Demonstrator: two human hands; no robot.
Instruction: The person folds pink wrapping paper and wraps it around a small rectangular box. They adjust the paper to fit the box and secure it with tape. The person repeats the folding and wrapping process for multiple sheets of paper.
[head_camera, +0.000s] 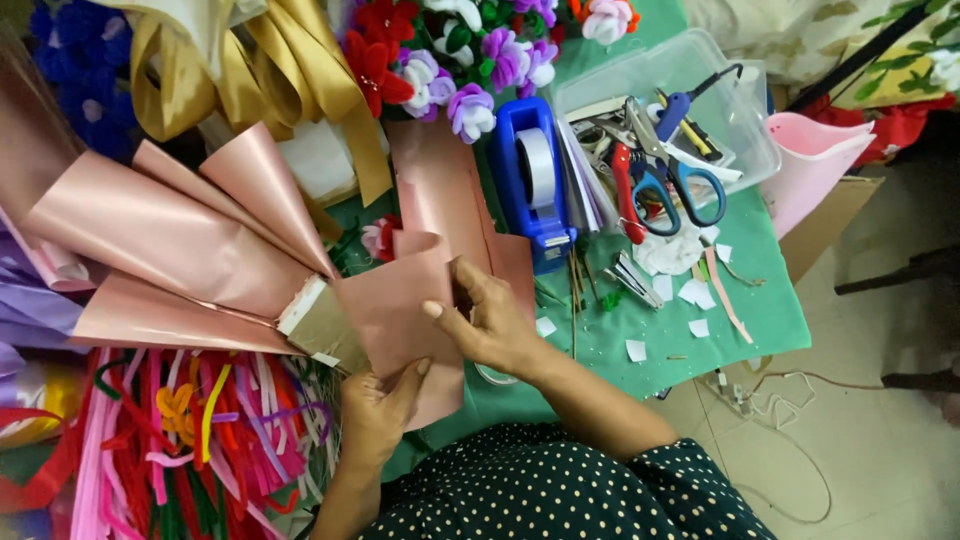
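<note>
Both hands, left hand (375, 412) below, right hand (490, 320) above, pinch pink paper sheet (400, 310).

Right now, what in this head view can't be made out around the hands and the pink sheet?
- Left hand: fingers hidden behind the pink sheet.
- Ring-like item: mostly covered by the right hand.
- Clear box: small tools beneath the scissors overlap, unclear.
- Pipe cleaners: cut by the bottom edge.

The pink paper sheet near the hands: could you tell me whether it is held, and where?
Yes: the left hand pinches the pink paper sheet at its lower edge, the right hand at its right side.
</note>
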